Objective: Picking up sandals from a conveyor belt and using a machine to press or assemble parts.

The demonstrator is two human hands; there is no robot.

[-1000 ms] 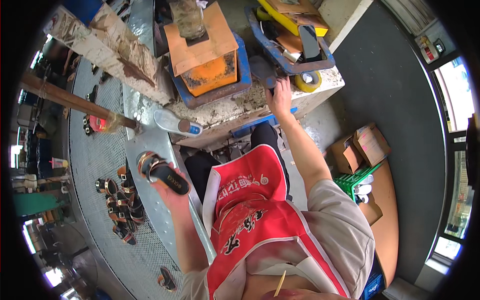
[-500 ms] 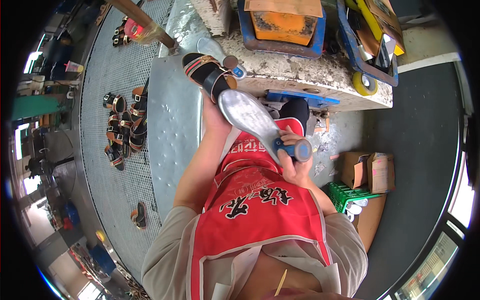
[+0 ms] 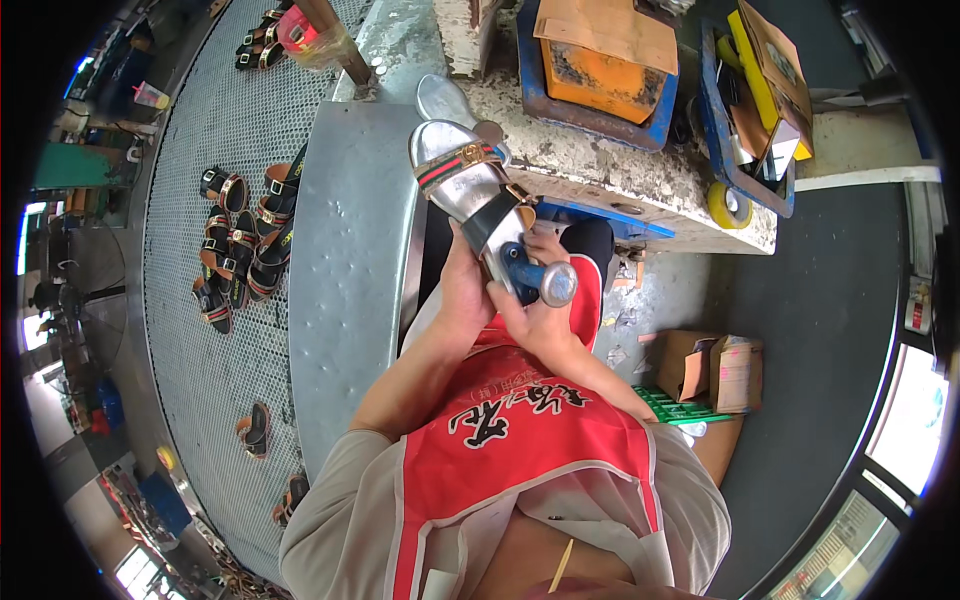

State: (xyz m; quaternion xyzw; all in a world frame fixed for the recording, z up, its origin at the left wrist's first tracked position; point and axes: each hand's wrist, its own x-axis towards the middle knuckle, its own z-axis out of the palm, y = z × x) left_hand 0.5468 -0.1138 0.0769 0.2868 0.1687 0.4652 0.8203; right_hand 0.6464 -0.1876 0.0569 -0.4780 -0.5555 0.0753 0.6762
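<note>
Sandal sits heel-down in our left hand, fingers closed around its rear. Right hand grips the blue-handled hammer, head just beyond the fingertips. We keep the sole braced while tapping lightly.

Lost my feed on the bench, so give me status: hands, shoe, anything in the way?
Left hand grips silver sandal, sole side. Right hand holds blue-handled tool against the heel end. Nothing between hands and sandal; more sandals lie apart on the mesh table.
</note>
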